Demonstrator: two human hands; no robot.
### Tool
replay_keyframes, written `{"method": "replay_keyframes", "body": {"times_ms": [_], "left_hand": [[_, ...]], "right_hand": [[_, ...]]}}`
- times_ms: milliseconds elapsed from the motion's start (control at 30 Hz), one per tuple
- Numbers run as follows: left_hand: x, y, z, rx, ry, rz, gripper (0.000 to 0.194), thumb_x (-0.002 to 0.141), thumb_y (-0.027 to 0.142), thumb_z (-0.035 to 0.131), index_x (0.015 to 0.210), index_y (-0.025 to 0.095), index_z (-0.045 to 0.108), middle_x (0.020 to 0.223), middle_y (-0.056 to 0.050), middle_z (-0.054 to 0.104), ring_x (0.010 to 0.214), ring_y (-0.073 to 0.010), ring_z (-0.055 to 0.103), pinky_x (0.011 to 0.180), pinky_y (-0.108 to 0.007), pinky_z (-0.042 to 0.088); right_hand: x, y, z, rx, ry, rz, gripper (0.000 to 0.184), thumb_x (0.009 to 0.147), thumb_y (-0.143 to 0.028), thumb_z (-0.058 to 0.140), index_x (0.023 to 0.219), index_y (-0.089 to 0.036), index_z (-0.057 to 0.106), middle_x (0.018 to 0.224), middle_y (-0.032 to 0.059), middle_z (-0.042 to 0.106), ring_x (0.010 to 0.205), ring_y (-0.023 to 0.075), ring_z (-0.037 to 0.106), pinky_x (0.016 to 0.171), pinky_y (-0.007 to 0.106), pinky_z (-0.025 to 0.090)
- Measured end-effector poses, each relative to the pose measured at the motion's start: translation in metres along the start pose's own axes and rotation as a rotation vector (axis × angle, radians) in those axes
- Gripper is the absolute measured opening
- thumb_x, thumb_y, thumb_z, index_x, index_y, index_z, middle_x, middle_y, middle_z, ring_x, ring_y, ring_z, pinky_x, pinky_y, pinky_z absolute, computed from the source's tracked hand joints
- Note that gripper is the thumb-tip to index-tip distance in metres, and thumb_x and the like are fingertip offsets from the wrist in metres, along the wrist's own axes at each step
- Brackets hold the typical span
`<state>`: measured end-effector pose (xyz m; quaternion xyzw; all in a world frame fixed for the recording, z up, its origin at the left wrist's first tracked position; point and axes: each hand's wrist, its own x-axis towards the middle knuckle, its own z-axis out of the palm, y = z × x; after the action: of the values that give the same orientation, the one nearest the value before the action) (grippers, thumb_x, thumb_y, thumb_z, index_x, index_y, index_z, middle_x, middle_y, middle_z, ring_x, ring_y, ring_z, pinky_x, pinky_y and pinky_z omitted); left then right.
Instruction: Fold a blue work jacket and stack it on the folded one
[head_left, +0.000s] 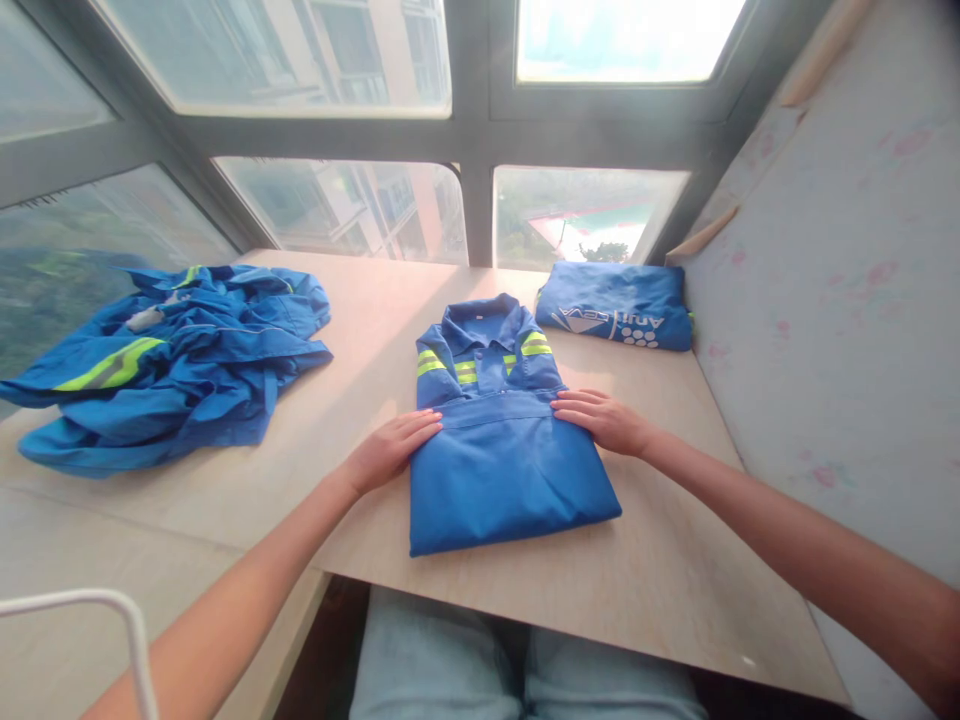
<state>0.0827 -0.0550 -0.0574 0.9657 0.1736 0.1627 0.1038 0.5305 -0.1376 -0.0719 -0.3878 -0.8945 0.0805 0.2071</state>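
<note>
A blue work jacket [510, 470] lies folded on the table in front of me, its collar at the far end and yellow-grey reflective bands across the chest and sleeves. The lower part is turned up over the front. My left hand [396, 447] rests at its left edge, fingers stretched over the fabric. On the opposite edge, my right hand [606, 420] lies with its fingers extended on the cloth. Both thumbs are mostly hidden.
A crumpled pile of blue clothing [187, 360] with a reflective strip lies at the left. Near the window stands a folded blue garment [615, 300] with white lettering. A flowered wall [840, 300] bounds the right side. A white curved tube [82, 600] shows at lower left.
</note>
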Motion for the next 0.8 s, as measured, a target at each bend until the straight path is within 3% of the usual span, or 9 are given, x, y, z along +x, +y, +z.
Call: {"method": "replay_keyframes", "body": {"times_ms": [167, 300, 433, 600, 700, 800], "left_hand": [[0.004, 0.033, -0.018, -0.409, 0.085, -0.412, 0.040, 0.090, 0.019, 0.044, 0.121, 0.023, 0.068, 0.128, -0.007, 0.069, 0.121, -0.0246, 0.062, 0.106, -0.041, 0.048], [0.020, 0.049, -0.036, -0.771, 0.231, -0.857, 0.037, 0.077, 0.039, 0.063, 0.107, 0.019, 0.074, 0.108, -0.008, 0.075, 0.104, -0.0313, 0.068, 0.090, -0.039, 0.054], [0.040, 0.054, -0.026, -0.971, 0.377, -1.125, 0.044, 0.067, 0.044, 0.067, 0.100, 0.016, 0.071, 0.093, -0.009, 0.075, 0.087, -0.0297, 0.068, 0.072, -0.038, 0.055], [0.041, 0.063, 0.003, -0.870, 0.350, -1.261, 0.031, 0.069, 0.036, 0.056, 0.091, 0.017, 0.068, 0.075, -0.003, 0.069, 0.070, -0.0228, 0.063, 0.060, -0.031, 0.049], [0.035, 0.065, 0.010, -0.853, 0.378, -1.309, 0.031, 0.077, 0.044, 0.051, 0.089, 0.019, 0.064, 0.068, 0.001, 0.063, 0.063, -0.0189, 0.058, 0.055, -0.027, 0.043], [0.035, 0.068, 0.011, -0.756, 0.411, -1.228, 0.040, 0.080, 0.055, 0.054, 0.089, 0.017, 0.063, 0.077, -0.002, 0.066, 0.071, -0.0204, 0.060, 0.061, -0.029, 0.046]], "right_hand": [[0.000, -0.030, -0.010, 0.332, 0.146, 0.328, 0.030, 0.093, -0.026, 0.049, 0.114, -0.024, 0.069, 0.118, 0.0063, 0.072, 0.112, 0.0254, 0.066, 0.100, 0.043, 0.051], [0.016, -0.040, -0.033, 0.685, 0.255, 0.607, 0.032, 0.082, -0.036, 0.057, 0.106, -0.021, 0.071, 0.109, 0.0055, 0.074, 0.105, 0.0283, 0.067, 0.094, 0.041, 0.052], [0.048, -0.031, -0.032, 0.836, 0.411, 0.843, 0.035, 0.081, -0.038, 0.054, 0.104, -0.017, 0.071, 0.109, 0.0094, 0.074, 0.103, 0.0295, 0.066, 0.088, 0.041, 0.053], [0.064, -0.021, -0.006, 0.606, 0.259, 1.009, 0.031, 0.087, -0.038, 0.047, 0.086, -0.019, 0.071, 0.093, 0.0063, 0.075, 0.093, 0.0251, 0.067, 0.087, 0.038, 0.052], [0.059, -0.024, 0.001, 0.560, 0.263, 1.011, 0.041, 0.090, -0.050, 0.045, 0.090, -0.018, 0.071, 0.094, 0.0067, 0.074, 0.094, 0.0251, 0.067, 0.088, 0.037, 0.051], [0.059, -0.034, 0.002, 0.474, 0.333, 0.995, 0.040, 0.086, -0.050, 0.055, 0.103, -0.017, 0.069, 0.103, 0.0087, 0.073, 0.098, 0.0265, 0.067, 0.089, 0.038, 0.050]]}}
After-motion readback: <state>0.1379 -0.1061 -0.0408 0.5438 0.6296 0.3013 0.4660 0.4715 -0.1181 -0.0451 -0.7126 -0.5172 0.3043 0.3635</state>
